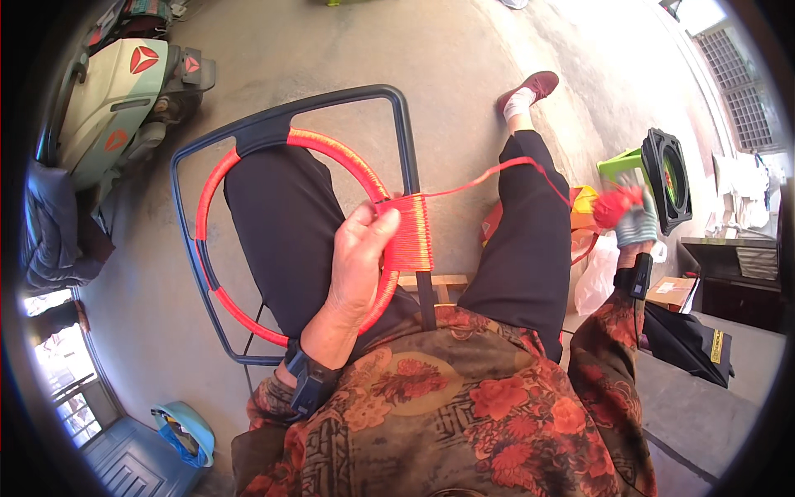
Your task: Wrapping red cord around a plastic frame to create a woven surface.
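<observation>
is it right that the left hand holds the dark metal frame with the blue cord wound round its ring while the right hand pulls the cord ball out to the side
Not quite. The head view shows the cord wound round the ring of the dark metal frame is red-orange, not blue. The rest stands: the left hand holds the frame, and the right hand holds the ball of cord out to the side.

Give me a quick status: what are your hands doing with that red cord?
Left hand pinching the red wrapping on the black frame. Right hand, gloved, holding the red cord ball out wide; cord taut between. Nothing in the way.
</observation>
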Demonstrator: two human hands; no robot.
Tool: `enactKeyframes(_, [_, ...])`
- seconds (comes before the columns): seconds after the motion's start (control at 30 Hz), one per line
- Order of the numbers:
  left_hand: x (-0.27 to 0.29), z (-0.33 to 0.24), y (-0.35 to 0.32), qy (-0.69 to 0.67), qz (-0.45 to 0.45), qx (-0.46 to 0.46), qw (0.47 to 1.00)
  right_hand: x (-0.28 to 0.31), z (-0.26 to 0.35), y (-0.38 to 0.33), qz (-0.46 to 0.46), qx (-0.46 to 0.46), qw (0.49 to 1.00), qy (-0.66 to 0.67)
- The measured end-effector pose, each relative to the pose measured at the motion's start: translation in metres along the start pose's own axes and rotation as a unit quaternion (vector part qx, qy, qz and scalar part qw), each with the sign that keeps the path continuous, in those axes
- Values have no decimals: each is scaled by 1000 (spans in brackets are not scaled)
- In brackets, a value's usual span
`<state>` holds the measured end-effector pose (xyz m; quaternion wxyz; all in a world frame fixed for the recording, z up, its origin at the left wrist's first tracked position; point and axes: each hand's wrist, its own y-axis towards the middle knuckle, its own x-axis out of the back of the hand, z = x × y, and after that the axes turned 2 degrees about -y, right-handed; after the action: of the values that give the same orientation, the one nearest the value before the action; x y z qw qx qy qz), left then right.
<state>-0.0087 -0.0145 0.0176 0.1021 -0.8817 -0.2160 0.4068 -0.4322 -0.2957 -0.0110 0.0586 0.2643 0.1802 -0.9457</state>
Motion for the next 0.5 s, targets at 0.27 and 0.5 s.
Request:
enactKeyframes(0.27, [13, 4, 2, 56, -58, -110, 991, -257, -122, -87, 607, -60, 559, -561])
enactKeyframes(0.5, [31, 17, 5, 260, -158, -156, 940, -286, -212, -69, 526, 174, 544, -630])
